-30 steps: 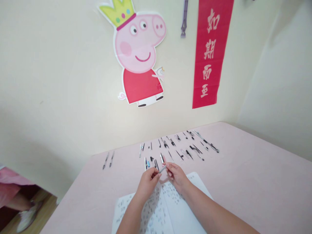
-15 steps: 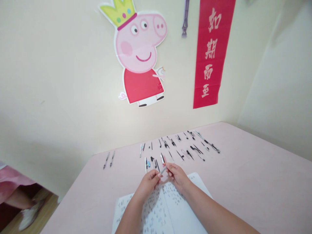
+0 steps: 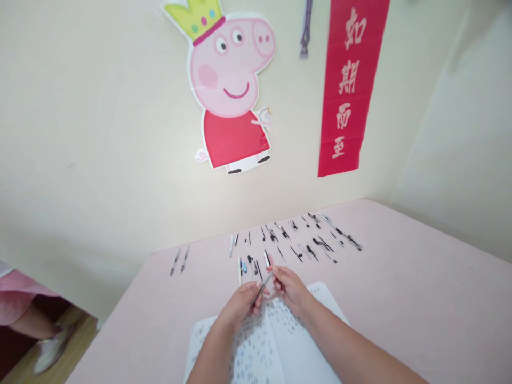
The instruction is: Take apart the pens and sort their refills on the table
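My left hand and my right hand meet over an open notebook covered in handwriting. Both pinch one thin pen, which slants between the fingertips. The left fingers curl round its lower end, the right fingers close on its upper end. Just beyond the hands, several pen parts lie on the pink table.
More pens and pen parts lie in rows toward the wall. Two whole pens lie apart at the far left. A cartoon pig cutout and a red banner hang on the wall. Another person's leg and shoe show at lower left.
The hands stay together over the notebook. The pen between them now shows longer and slants more steeply; the left hand has shifted slightly lower.
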A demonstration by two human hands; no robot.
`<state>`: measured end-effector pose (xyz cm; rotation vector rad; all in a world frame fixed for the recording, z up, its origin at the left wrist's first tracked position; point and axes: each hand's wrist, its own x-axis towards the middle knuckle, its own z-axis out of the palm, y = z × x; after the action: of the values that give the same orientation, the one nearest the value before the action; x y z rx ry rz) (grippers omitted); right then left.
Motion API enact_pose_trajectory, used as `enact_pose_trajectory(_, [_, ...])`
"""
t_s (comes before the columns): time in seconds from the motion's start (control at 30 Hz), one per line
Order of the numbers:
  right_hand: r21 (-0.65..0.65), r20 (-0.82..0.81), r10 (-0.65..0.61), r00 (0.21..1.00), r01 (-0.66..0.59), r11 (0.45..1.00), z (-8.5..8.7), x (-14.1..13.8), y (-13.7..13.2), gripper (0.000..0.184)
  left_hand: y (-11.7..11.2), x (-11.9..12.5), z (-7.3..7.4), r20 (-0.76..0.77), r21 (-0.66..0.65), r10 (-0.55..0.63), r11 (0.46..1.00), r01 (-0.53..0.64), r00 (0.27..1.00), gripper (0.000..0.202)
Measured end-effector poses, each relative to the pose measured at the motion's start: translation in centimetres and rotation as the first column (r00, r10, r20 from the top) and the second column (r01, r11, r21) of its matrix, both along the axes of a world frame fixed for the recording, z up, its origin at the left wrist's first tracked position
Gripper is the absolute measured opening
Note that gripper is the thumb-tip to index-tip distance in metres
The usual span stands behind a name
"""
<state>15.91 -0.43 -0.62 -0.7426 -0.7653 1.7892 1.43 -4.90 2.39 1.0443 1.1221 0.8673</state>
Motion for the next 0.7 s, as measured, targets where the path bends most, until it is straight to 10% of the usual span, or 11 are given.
enact_pose_trajectory(0.17, [-0.033, -0.029, -0.007, 1.000, 0.006, 0.999, 0.27, 0.04, -0.05, 0.039, 0.50, 0.00, -0.11, -0.199, 0.149, 0.073, 0.988, -0.044, 0.977, 0.036])
enact_pose_trajectory(0.37, [-0.048, -0.035, -0.020, 0.999, 0.018, 0.999, -0.01, 0.03, 0.16, 0.037, 0.94, -0.32, -0.26, -0.536, 0.536, 0.312, 0.844, 0.030, 0.785, 0.012])
enact_pose_trajectory(0.7, [-0.053, -0.023, -0.020, 1.000, 0.019, 0.998, 0.12, 0.08, 0.11, 0.038, 0.39, 0.05, 0.38, -0.589, 0.529, 0.305, 0.845, 0.072, 0.748, 0.018])
